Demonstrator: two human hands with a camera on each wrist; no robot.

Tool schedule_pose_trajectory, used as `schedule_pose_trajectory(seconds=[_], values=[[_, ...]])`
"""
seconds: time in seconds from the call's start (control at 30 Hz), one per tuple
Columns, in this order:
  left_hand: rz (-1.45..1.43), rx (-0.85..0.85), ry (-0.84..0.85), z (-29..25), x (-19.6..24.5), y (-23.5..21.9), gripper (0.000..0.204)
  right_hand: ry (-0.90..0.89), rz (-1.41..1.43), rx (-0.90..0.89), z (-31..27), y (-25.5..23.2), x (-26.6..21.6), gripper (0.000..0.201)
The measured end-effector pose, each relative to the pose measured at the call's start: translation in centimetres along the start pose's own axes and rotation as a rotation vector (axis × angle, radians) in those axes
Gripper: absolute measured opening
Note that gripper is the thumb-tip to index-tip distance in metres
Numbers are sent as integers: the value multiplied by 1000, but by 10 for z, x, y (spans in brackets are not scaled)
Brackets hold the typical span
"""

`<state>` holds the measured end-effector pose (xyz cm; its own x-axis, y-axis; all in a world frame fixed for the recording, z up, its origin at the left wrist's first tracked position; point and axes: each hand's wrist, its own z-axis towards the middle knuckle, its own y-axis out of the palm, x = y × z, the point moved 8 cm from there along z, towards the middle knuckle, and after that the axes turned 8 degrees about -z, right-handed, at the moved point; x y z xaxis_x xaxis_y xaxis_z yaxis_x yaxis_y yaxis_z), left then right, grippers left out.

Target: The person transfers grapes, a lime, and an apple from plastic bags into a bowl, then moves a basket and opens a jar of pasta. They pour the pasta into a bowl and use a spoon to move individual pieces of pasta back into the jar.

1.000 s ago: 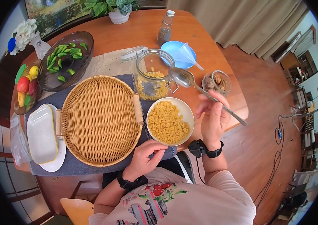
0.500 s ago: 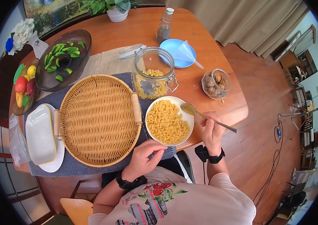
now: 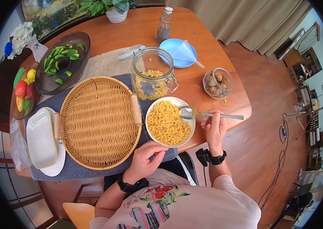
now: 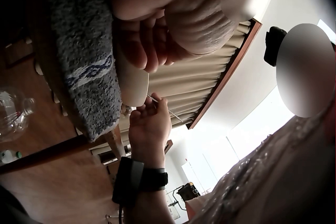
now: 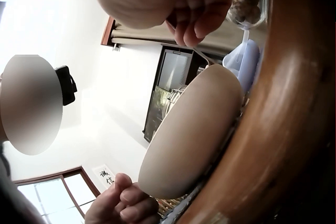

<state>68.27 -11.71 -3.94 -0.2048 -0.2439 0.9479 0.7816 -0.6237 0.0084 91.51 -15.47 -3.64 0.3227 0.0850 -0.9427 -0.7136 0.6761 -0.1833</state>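
Observation:
A white bowl (image 3: 191, 131) of elbow macaroni (image 3: 167, 126) stands at the table's front edge. My right hand (image 3: 215, 131) pinches a metal spoon (image 3: 203, 114) by its handle, at the bowl's right. The spoon's head overlaps the right side of the macaroni. Loosely curled, my left hand (image 3: 145, 160) rests at the bowl's near rim, fingertips right beside it. In the right wrist view, the bowl's underside (image 5: 194, 129) hides the macaroni. Behind the bowl, an uncapped glass jar (image 3: 140, 63) holds more macaroni.
Left of the bowl sits a round wicker tray (image 3: 102, 126) on a dark cloth. A glass cup (image 3: 211, 91) of walnuts stands to the right. Farther back are a blue plate (image 3: 165, 45) with a funnel, a bottle (image 3: 163, 28) and a dish (image 3: 80, 68) of green peppers.
My right hand has brought the spoon down from above the table's right side to the macaroni bowl, and its head now reaches over the pasta. The left hand has hardly moved.

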Motion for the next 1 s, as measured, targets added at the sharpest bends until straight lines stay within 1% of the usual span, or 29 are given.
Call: schedule_pose_trajectory(seconds=[0.03,0.1,0.43,0.6,1.0], values=[[-10,2,15,0,0,0,13,0,0,1,1,-1,1,28],[-7,-3,15,0,0,0,13,10,93,3,2,-3,3,25],[-15,-16,13,-1,-2,0,14,90,115,15,3,-1,9,28],[-4,-12,21,0,0,0,13,114,178,33,4,-3,11,28],[-3,-8,27,0,1,0,13,98,217,28,3,-5,11,28]])
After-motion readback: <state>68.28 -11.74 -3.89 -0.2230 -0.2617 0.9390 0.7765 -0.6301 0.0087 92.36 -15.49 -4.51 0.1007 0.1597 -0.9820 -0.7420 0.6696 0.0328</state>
